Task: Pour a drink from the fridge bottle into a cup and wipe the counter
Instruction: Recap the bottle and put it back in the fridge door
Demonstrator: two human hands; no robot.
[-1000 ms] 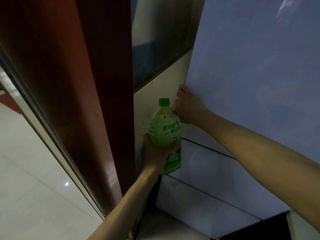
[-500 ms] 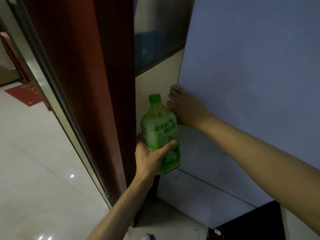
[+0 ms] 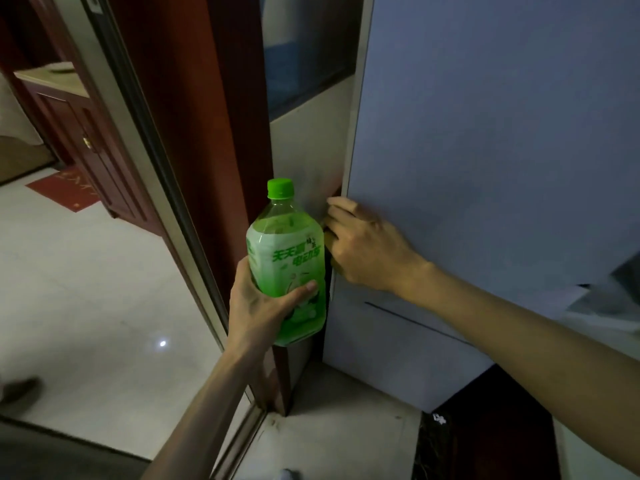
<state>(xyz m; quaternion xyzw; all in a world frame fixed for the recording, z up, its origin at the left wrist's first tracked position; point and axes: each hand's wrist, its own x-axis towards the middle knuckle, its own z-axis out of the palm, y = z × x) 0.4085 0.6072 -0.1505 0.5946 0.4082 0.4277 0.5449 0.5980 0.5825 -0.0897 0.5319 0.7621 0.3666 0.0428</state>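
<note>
A green drink bottle (image 3: 287, 268) with a green cap stands upright in my left hand (image 3: 258, 308), which grips its lower half. It is in front of the gap between a red-brown door frame and the fridge. The fridge door (image 3: 485, 161) is a pale grey-blue panel filling the right side. My right hand (image 3: 363, 244) is at the door's left edge, just right of the bottle, with its fingers curled round that edge. No cup or counter is visible.
The red-brown door frame (image 3: 183, 133) and a metal sliding track stand left of the bottle. Beyond lie a glossy tiled floor (image 3: 86, 289), a wooden cabinet (image 3: 86, 133) and a red mat (image 3: 65, 188). A lower fridge panel (image 3: 398, 344) and dark furniture (image 3: 485, 434) are at bottom right.
My right hand lay flat on the fridge door; its fingers now curl round the door's left edge. The view has swung left, showing more floor. My left hand keeps the bottle.
</note>
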